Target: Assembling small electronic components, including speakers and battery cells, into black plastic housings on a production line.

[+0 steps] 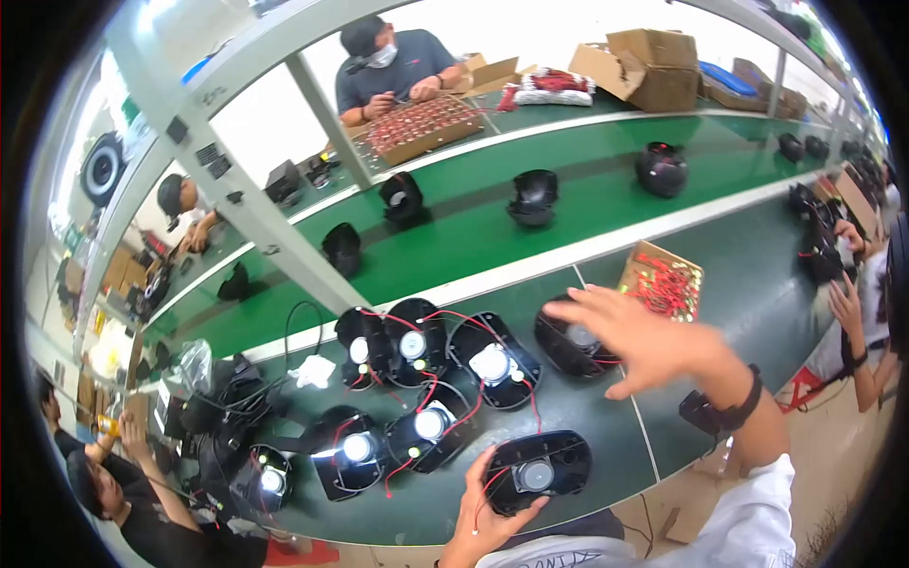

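My left hand (481,523) grips the near edge of a black plastic shell with a round grey speaker (533,473) set in it. A thin red wire with a small white plug hangs beside my fingers. Farther right, my right hand (644,339) is stretched out with its fingers spread, holding nothing. It reaches over another black speaker shell (559,346), partly covering it; whether they touch I cannot tell. Several similar shells with bright round speakers and red wires lie to the left, among them one shell (494,363) and another (350,447).
A small carton of red wires (663,284) sits behind my right hand. Beyond the bench, a green conveyor belt (592,194) carries black shells. Black cables (237,398) pile up at left. Across the belt, a masked person (402,71) works over a carton; other people work left and right.
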The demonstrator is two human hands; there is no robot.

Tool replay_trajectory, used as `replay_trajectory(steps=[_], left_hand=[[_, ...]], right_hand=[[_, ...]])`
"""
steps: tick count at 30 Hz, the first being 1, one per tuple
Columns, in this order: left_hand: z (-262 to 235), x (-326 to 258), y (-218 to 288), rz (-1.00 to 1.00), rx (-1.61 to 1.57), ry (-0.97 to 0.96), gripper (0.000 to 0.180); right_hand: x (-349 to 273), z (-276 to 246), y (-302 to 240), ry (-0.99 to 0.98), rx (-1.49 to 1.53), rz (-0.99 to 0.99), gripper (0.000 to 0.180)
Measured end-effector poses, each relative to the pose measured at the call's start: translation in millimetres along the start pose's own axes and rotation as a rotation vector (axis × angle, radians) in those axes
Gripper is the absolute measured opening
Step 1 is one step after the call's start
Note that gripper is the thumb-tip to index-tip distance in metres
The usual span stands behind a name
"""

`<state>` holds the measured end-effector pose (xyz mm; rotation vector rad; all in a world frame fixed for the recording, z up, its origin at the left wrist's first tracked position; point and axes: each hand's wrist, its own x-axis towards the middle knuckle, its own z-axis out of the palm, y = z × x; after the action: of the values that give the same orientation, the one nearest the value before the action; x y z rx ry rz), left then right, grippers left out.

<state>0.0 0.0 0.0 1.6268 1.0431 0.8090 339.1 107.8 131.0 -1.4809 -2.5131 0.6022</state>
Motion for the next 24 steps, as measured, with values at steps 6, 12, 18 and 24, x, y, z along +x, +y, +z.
replay_trajectory(steps=[6, 12, 18, 24], left_hand=[[-20, 10, 9, 0.115, 0.193, 0.047, 0.115], [-34, 13, 21, -0.082, 0.012, 0.022, 0.099], [-38, 5, 19, 0.051, 0.24, -0.028, 0.1], [-36, -7, 7, -0.032, -0.012, 0.077, 0.093]], right_hand=[[111, -34, 57, 0.422, 0.162, 0.119, 0.041], [61, 26, -84, 0.183, 0.321, -0.166, 0.073], [-1, 105, -113, 0.085, 0.333, 0.012, 0.104], [-25, 68, -92, 0.695, 0.386, 0.1, 0.052]])
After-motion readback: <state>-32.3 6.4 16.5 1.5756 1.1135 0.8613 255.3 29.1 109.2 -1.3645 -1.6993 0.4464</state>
